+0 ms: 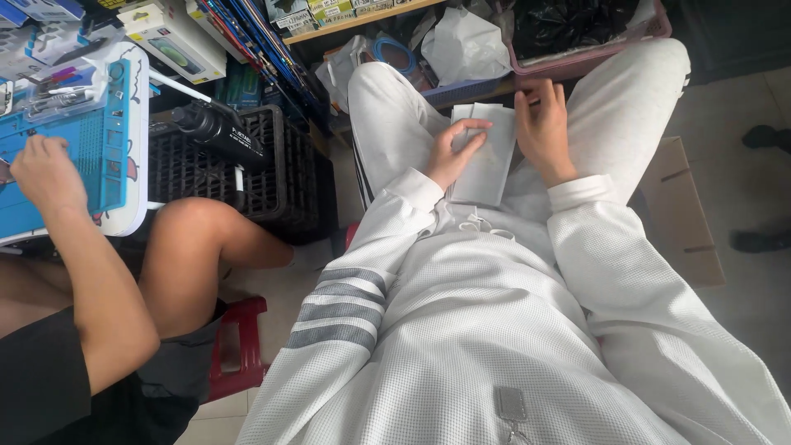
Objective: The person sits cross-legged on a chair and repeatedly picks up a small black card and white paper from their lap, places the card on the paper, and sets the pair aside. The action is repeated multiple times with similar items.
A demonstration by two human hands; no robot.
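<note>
Packet [486,156], flat and white, lies on the lap between the knees. Left hand [455,152] pinches its near edge; right hand [542,128] grips the top corner. It looks unopened, handling barely begun. Co-worker's hand [45,169] rests on a blue worktop [91,148].

packet [486,161] on lap between both hands, co-worker's hand [45,173] on mat [99,148] far left

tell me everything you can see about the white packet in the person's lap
The white packet is a flat, pale rectangular pouch that looks like paper or thin plastic, with a folded or flapped top edge. It lies lengthwise over the lap between the thighs of the white trousers. The left hand rests fingers on its left side; the right hand grips its upper right edge. Any print is too faint to tell.
</note>
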